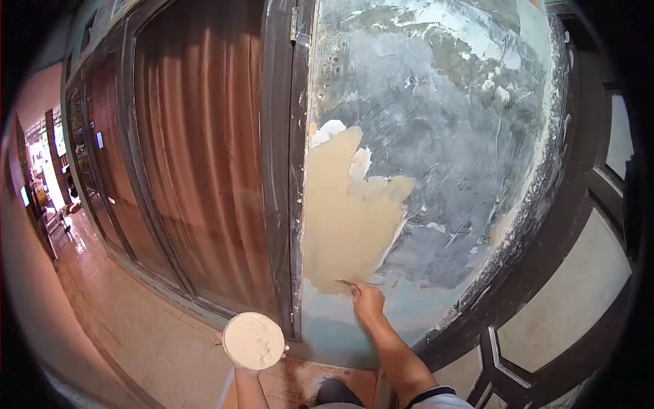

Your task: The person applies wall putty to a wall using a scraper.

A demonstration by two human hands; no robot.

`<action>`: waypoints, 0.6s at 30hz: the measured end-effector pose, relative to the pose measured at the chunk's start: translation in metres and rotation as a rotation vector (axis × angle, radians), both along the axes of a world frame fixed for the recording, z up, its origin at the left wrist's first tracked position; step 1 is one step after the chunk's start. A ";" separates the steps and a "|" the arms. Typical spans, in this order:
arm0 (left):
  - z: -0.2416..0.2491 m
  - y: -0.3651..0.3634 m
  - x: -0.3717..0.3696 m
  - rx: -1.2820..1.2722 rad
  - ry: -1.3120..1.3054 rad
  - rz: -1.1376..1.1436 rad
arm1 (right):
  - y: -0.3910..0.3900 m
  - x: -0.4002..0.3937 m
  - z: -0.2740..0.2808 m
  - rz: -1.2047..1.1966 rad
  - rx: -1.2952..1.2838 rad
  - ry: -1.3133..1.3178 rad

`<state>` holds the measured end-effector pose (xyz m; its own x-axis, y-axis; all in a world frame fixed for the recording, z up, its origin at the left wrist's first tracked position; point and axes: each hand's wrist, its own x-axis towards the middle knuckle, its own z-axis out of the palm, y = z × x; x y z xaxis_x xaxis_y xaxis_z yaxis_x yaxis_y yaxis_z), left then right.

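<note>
My left hand grips a round tub from below and the sides. Thick cream-coloured paint fills the tub, with a rough patch on its surface. My right hand is closed on a thin tool that looks like a paintbrush, seen nearly edge-on. Its tip touches the wall at the lower edge of a beige painted patch. Around that patch the wall is mottled grey and white, with pale blue below my right hand.
Left of the wall is a dark-framed glass panel with a brown curtain behind it. A dark panelled door stands at the right. Brown sheeting covers the floor beneath me, and a tiled walkway runs off left.
</note>
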<state>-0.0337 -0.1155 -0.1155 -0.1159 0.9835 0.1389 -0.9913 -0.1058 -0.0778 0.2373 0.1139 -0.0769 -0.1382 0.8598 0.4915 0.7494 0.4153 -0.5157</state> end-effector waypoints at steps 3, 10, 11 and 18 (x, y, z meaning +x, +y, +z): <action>-0.018 0.002 -0.009 0.075 0.238 -0.002 | -0.018 0.004 0.012 0.015 0.104 0.056; -0.012 0.001 -0.005 0.160 0.307 0.059 | -0.009 -0.016 -0.044 0.100 -0.014 -0.071; -0.009 0.001 -0.004 0.147 0.257 0.055 | 0.000 -0.015 -0.042 0.067 -0.054 -0.138; -0.019 -0.002 -0.009 0.000 0.393 0.095 | -0.019 -0.002 0.023 -0.004 0.155 0.119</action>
<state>-0.0428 -0.1176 -0.1349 -0.1439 0.9710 0.1909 -0.9316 -0.1980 0.3049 0.2355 0.0949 -0.0542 -0.0682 0.7731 0.6306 0.6887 0.4938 -0.5309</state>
